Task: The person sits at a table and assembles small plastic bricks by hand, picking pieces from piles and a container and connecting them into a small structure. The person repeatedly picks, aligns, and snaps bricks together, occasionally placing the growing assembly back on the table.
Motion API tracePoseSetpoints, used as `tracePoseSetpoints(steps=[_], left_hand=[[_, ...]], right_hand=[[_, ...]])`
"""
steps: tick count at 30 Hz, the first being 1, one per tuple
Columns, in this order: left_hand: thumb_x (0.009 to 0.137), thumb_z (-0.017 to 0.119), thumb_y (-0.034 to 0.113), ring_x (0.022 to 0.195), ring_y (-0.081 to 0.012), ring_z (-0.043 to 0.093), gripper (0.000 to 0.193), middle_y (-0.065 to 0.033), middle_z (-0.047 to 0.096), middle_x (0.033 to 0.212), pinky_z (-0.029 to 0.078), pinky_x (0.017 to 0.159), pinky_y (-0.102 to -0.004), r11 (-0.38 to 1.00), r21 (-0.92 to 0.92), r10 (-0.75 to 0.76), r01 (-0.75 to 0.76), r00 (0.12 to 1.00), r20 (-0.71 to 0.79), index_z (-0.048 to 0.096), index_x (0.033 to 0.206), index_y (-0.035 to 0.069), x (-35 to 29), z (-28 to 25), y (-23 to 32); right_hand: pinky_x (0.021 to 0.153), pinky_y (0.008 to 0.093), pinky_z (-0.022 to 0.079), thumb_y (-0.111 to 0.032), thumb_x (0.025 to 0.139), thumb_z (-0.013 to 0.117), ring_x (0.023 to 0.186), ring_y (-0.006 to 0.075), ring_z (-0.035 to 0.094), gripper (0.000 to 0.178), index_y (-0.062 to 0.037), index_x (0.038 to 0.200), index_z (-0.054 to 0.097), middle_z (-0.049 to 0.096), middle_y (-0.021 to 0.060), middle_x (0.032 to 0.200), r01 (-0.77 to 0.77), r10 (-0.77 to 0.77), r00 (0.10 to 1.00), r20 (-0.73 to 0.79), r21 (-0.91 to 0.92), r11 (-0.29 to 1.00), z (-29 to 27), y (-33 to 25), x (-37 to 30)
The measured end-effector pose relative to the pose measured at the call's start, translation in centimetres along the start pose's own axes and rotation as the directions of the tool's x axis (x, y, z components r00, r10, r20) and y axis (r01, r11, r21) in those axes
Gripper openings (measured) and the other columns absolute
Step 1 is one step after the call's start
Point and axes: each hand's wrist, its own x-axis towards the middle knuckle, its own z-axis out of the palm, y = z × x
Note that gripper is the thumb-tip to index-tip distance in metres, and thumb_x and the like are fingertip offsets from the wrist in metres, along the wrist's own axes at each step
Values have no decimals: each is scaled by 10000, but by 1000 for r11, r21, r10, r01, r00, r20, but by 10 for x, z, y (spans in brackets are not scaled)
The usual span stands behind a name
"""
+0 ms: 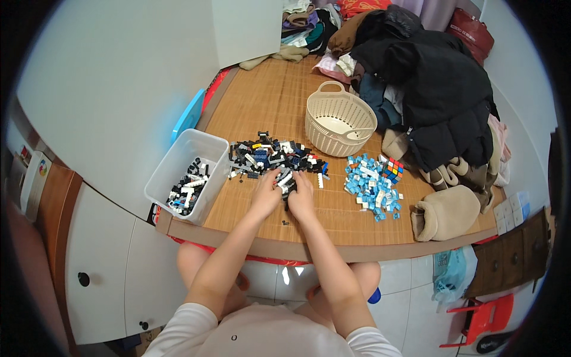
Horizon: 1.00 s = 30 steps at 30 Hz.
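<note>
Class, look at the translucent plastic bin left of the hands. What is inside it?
The translucent plastic bin holds a heap of small pieces, mostly black and white. Whatever lies beneath the top pieces is covered.

Fingertips of the left hand [266, 193] and right hand [303, 195] are partly hidden among toy bricks [262, 157], many too small to identify. At far right, a black jacket [437, 89] hides part of the clothes heap [373, 98]. The near edge cuts off the pale shirt [267, 333].
</note>
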Motion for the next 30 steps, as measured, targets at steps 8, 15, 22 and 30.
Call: tracePoseSetpoints(steps=[8, 15, 22, 30], left_hand=[[744, 412, -43, 1075, -277, 501, 455, -162, 499, 1182, 386, 919, -317, 972, -182, 160, -151, 986, 39, 484, 1192, -6, -37, -10, -5], [822, 384, -48, 1184, -186, 441, 431, -113, 460, 1278, 315, 1002, -279, 856, -516, -7, 28, 999, 44, 442, 1248, -23, -87, -36, -8], [852, 403, 26, 1311, -210, 280, 487, -144, 344, 1380, 252, 1044, -296, 611, -690, -264, 387, 922, 284, 328, 1330, -29, -127, -33, 31], [856, 363, -2, 1306, -232, 278, 485, -192, 303, 1389, 244, 1055, -308, 635, -700, -186, 327, 944, 272, 295, 1333, -56, -121, -15, 41]], right_hand=[[1028, 319, 291, 130, 727, 335, 1202, 250, 423, 529, -23, 1205, 501, 473, 141, 1267, -4, -56, 987, 152, 372, 928, -13, 8, -27], [1049, 310, 257, 114, 770, 354, 1248, 214, 374, 488, 19, 1241, 437, 444, 139, 1293, -284, 246, 959, 141, 482, 829, -66, -34, -83], [1075, 319, 193, 78, 797, 415, 1321, 219, 244, 589, 6, 1361, 260, 285, 149, 1407, -421, 323, 906, 273, 660, 623, -54, -43, -119], [1005, 271, 275, 104, 776, 354, 1328, 230, 212, 650, 11, 1388, 154, 202, 181, 1431, -384, 286, 923, 257, 669, 636, -28, -52, -122]])
